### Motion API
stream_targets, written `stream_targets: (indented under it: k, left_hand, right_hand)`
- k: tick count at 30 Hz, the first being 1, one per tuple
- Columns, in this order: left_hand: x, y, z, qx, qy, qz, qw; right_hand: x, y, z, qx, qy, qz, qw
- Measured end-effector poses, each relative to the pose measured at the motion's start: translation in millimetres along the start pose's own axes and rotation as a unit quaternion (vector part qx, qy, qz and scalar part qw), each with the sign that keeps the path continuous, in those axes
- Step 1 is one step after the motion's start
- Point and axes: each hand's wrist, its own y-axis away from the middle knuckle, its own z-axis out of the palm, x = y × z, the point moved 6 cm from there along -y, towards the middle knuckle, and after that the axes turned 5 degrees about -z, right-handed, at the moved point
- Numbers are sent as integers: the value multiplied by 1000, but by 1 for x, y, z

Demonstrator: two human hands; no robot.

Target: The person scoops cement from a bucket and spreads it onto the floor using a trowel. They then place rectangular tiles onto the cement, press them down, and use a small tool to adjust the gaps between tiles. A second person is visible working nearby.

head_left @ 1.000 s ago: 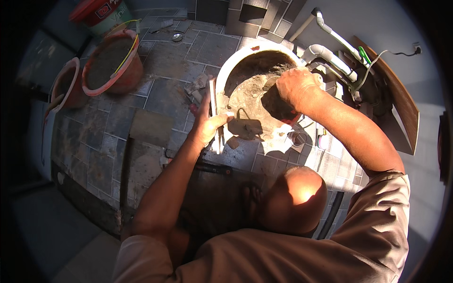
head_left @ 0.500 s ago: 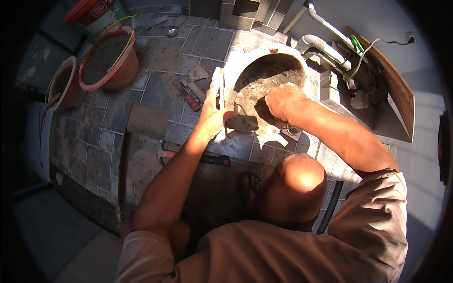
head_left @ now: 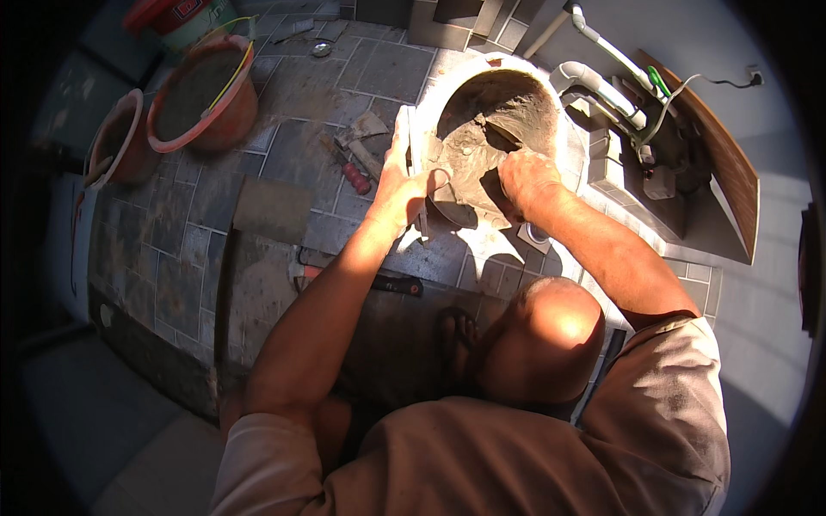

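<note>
My left hand [head_left: 403, 191] grips a thin tile [head_left: 416, 146] seen edge-on, the thumb on the side facing the bucket. Right beside it stands a round bucket [head_left: 561, 120] with a pale, sunlit rim. Wet grey mortar [head_left: 469, 150] lies inside, smeared up the far wall. My right hand [head_left: 529, 182] is closed in a fist at the bucket's right side. It holds a trowel [head_left: 501, 136], whose dark blade shows in part against the mortar; the handle is hidden in my fingers.
A red-handled hammer [head_left: 357, 176] and a black-and-red tool [head_left: 396, 285] lie left of the bucket. Two reddish buckets [head_left: 225, 116] stand at the far left. White pipes [head_left: 594, 79], a cable and a leaning board [head_left: 731, 163] line the right wall.
My right hand has shifted slightly right and down, and the mortar's surface has changed shape. The left hand still holds the tile upright beside the bucket; the whole view has shifted a little.
</note>
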Motion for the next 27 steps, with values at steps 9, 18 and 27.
stream_targets:
  k: [9,18,27]
  left_hand:
    - [0,-13,1,-20,-5,-35,999]
    - [-20,-16,-34,-67,71,-54,994]
    - [-31,-23,-52,-62,57,-64,994]
  right_hand:
    - [-2,28,-11,-36,-9,-102,994]
    - [-12,39,8,92,-218,-121,964]
    - [2,16,-10,100,-263,-76,957]
